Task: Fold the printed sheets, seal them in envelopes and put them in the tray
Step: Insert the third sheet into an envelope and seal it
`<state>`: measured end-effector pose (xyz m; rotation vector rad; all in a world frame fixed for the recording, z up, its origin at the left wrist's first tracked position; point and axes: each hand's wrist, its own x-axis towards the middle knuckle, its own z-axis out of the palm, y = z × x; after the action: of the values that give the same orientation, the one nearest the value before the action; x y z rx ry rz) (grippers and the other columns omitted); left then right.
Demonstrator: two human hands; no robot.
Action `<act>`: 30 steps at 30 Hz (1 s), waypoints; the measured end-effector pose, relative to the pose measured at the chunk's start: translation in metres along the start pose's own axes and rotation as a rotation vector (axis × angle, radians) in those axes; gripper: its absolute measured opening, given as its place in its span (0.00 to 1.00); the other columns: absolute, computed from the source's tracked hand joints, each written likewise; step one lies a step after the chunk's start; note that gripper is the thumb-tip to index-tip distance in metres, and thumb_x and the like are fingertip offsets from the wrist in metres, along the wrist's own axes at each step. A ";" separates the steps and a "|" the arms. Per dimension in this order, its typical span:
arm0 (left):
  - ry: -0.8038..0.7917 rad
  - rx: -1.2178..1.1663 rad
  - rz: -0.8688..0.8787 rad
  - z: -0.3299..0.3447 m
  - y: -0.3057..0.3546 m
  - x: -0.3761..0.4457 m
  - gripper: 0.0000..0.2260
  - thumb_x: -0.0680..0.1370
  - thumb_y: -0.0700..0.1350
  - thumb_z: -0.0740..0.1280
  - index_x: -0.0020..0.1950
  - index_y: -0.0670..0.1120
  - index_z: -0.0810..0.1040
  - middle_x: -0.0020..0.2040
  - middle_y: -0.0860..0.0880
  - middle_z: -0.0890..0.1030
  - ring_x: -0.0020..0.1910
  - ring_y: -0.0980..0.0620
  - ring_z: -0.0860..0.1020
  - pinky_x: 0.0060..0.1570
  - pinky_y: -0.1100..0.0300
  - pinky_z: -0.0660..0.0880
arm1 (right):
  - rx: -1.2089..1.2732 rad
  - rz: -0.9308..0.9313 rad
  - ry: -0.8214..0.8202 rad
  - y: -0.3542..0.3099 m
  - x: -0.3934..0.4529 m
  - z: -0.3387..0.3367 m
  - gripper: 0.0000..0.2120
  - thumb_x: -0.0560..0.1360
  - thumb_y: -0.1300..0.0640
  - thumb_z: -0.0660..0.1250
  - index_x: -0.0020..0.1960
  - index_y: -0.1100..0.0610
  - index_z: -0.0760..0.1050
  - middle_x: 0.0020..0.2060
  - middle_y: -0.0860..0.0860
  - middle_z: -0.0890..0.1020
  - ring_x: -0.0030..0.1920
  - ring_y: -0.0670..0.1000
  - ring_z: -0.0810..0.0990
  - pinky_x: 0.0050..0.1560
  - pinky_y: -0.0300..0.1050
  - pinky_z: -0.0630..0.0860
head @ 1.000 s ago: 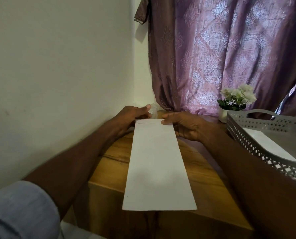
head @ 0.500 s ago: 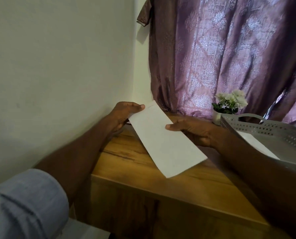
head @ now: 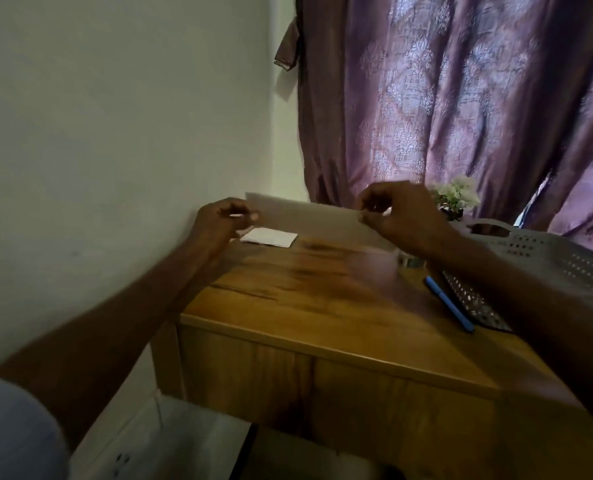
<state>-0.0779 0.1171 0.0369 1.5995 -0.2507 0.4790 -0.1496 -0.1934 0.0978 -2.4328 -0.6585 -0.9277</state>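
Envelope held level above worktop, blurred, pinched at each end: left hand, right hand, fingers clamped. Folded sheet just below left fingers. Probably sealing done; next, carry rightward into tray.

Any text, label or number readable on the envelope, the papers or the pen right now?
None can be read.
Envelope, held by left hand and right hand: motion-blurred, no print visible.
Folded paper on the desk: shows blank.
Blue pen: no marking legible.
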 end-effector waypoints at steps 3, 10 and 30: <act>-0.109 0.350 0.058 -0.023 -0.007 -0.027 0.06 0.74 0.34 0.76 0.47 0.44 0.87 0.45 0.49 0.86 0.43 0.55 0.83 0.44 0.65 0.77 | -0.125 -0.069 -0.137 -0.012 -0.045 0.021 0.05 0.73 0.59 0.72 0.48 0.52 0.82 0.43 0.47 0.83 0.44 0.49 0.80 0.45 0.46 0.76; -0.196 0.720 0.179 -0.024 -0.002 -0.059 0.13 0.77 0.34 0.71 0.48 0.52 0.87 0.54 0.54 0.81 0.51 0.54 0.78 0.50 0.58 0.77 | -0.082 0.072 -0.185 -0.024 -0.091 0.045 0.13 0.79 0.44 0.65 0.61 0.44 0.77 0.54 0.40 0.81 0.54 0.44 0.78 0.54 0.47 0.75; -0.646 1.281 -0.019 0.022 -0.004 -0.068 0.31 0.86 0.62 0.44 0.85 0.48 0.49 0.86 0.48 0.49 0.84 0.48 0.49 0.80 0.46 0.46 | -0.303 0.436 -0.663 0.004 -0.063 0.076 0.33 0.84 0.36 0.42 0.83 0.53 0.49 0.83 0.50 0.50 0.82 0.53 0.50 0.80 0.60 0.48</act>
<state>-0.1331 0.0873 0.0018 2.9989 -0.4543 0.0294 -0.1519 -0.1710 0.0010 -2.9960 -0.1623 -0.0304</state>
